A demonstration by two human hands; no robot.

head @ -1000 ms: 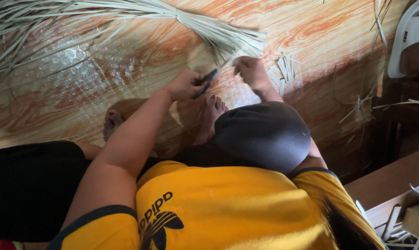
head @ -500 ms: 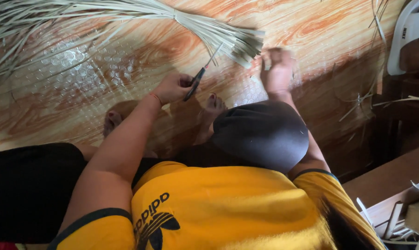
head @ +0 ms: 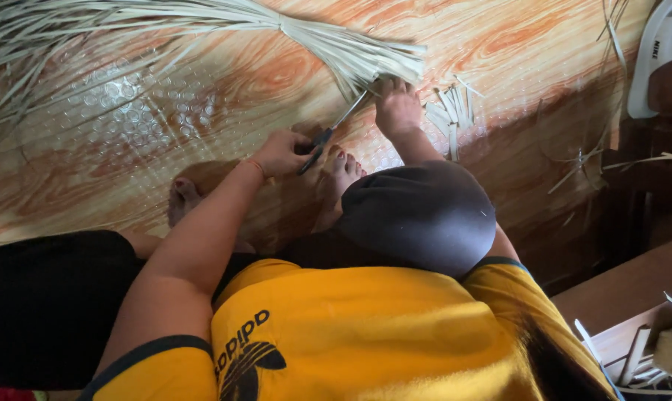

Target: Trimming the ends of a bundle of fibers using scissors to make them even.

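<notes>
Fingers of my left hand clamped on scissors, blades now moved up into the strip bundle's cut ends; right hand shifted down, pinning them.

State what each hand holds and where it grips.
Left hand: scissors, by the dark handles. Right hand: bundle of pale straw strips, near its cut ends.

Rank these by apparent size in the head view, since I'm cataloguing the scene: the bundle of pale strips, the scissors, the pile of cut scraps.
1. bundle of pale strips, by far the largest.
2. scissors and pile of cut scraps: look alike, so unranked.
</notes>
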